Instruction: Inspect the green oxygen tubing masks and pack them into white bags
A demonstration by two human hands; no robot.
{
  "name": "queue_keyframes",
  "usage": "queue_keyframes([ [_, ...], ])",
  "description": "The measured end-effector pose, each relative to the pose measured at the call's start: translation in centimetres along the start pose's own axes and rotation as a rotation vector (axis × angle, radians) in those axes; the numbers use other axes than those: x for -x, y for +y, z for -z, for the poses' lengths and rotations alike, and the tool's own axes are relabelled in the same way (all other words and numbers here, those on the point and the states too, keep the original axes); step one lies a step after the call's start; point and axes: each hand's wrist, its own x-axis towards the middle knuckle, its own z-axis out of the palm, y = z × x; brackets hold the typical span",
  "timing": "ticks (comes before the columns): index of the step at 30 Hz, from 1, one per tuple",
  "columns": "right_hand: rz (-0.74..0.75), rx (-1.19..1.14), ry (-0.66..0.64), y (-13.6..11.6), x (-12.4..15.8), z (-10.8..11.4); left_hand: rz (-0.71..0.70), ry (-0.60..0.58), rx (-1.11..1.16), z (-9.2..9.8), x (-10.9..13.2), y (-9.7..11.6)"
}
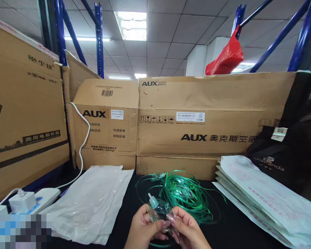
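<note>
My left hand and my right hand meet at the lower middle, fingertips pinched on a small clear plastic piece. A whitish, narrow-tipped connector sticks up from it above my left fingers. What kind of part it is cannot be made out, and my fingers cover much of it. Just beyond my hands lies a loose coil of thin green tubing on the black tabletop. More clear fittings show at the coil's far edge.
Clear plastic packets lie at left beside a white power strip. A stack of printed white packages stands at right, by a black bag. Cardboard panels wall the back; a red bag hangs above.
</note>
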Motion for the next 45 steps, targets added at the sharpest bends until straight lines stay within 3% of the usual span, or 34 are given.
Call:
queue_keyframes([
  [45,-0.013,-0.013,0.048,0.33,-0.04,0.91,0.060,-0.046,0.035,0.38,-0.45,-0.84],
])
